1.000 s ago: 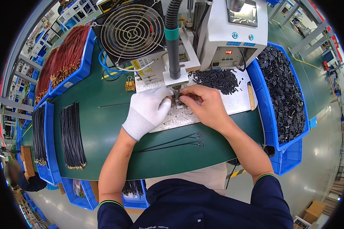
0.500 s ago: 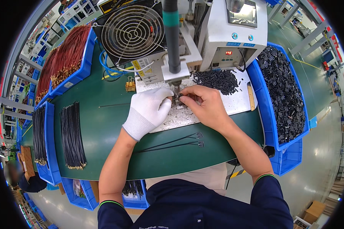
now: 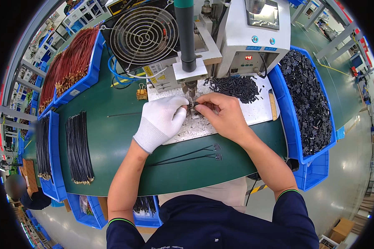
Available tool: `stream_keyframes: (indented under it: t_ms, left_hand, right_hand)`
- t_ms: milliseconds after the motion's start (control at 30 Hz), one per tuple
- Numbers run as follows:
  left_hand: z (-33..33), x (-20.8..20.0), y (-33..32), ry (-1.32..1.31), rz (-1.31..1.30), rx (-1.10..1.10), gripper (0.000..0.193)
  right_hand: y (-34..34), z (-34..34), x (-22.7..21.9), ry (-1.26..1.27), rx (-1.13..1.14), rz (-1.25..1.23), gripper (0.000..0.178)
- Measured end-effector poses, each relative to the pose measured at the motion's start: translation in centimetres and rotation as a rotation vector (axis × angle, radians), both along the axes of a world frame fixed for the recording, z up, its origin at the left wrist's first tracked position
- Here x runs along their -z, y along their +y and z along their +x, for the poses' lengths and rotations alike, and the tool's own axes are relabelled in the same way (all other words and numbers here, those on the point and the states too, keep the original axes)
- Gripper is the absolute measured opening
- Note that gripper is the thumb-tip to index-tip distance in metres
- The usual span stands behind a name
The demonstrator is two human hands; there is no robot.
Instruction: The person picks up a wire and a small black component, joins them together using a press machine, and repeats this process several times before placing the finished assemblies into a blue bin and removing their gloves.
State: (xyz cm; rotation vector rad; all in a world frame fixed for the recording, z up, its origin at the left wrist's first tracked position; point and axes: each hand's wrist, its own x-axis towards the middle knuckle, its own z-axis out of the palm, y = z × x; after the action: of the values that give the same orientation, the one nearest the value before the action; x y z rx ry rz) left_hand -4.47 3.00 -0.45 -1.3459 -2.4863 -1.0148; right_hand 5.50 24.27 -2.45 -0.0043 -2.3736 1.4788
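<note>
My left hand (image 3: 164,120), in a white knitted glove, is closed in a pinch at a small metal fixture (image 3: 194,113). A thin dark cable (image 3: 122,114) runs out to the left from behind this hand, so it seems to be in its fingers. Opposite it, my bare right hand (image 3: 226,116) pinches a small black part (image 3: 196,103) against the fixture. Just above both sets of fingertips stands the machine's vertical tool head (image 3: 190,68), its narrow tip apart from the part. The fingers hide most of the cable end.
Black tubular pieces (image 3: 237,89) lie heaped on the white plate (image 3: 187,132), by a wooden-handled tool (image 3: 272,103). Two cables with black ends (image 3: 214,157) lie nearer me. A cable bundle (image 3: 79,147) and blue bins (image 3: 56,153) stand left; a bin of black parts (image 3: 307,103) stands right.
The machine's tool head has risen, and its tip now shows above the fixture. Both hands have stayed in place.
</note>
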Motion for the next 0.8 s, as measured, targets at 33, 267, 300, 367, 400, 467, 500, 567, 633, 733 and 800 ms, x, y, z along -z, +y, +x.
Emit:
stream_keyframes:
  t_ms: [33, 267, 300, 367, 400, 467, 500, 567, 633, 733, 800]
  left_hand:
    - [0.0, 0.0, 0.0, 0.001, 0.007, -0.001, 0.013]
    - [-0.1, -0.5, -0.3, -0.011, -0.038, -0.006, 0.015]
    - [0.3, -1.0, -0.5, -0.006, -0.069, -0.024, 0.016]
    - [1.0, -1.7, -1.6, -0.001, -0.108, -0.049, 0.018]
    - [1.6, -2.1, -3.0, -0.006, -0.148, -0.065, 0.016]
    - [2.8, -2.3, -5.2, -0.008, -0.208, -0.111, 0.015]
    - [3.7, -2.4, -6.4, 0.013, -0.188, -0.071, 0.012]
    - [5.0, -2.4, -8.8, 0.019, -0.161, -0.003, 0.012]
    - [6.3, -2.2, -10.2, -0.02, -0.149, 0.025, 0.014]
    - [7.1, -2.5, -12.4, -0.042, -0.177, -0.013, 0.016]
    - [6.0, -2.6, -14.6, 0.088, -0.157, -0.248, 0.014]
  right_hand:
    - [0.0, 0.0, 0.0, -0.006, 0.001, -0.004, 0.02]
    - [0.0, 0.0, -0.2, -0.015, 0.006, 0.014, 0.021]
    - [0.0, 0.2, -0.2, -0.003, 0.004, 0.003, 0.02]
    - [0.0, 0.7, -0.4, 0.009, -0.005, -0.016, 0.02]
    - [0.0, 1.3, -0.8, 0.0, -0.029, 0.045, 0.019]
    - [0.2, 2.8, -1.2, 0.011, -0.061, 0.108, 0.018]
    - [0.0, 4.1, -1.4, 0.035, -0.077, 0.105, 0.017]
    - [-0.4, 6.6, -2.3, -0.105, -0.09, -0.011, 0.021]
    - [-0.4, 8.6, -2.0, -0.152, -0.126, -0.078, 0.028]
    - [-0.6, 10.5, -2.3, -0.349, -0.106, -0.065, 0.03]
    - [-0.5, 10.9, -2.6, -0.262, -0.079, 0.111, 0.031]
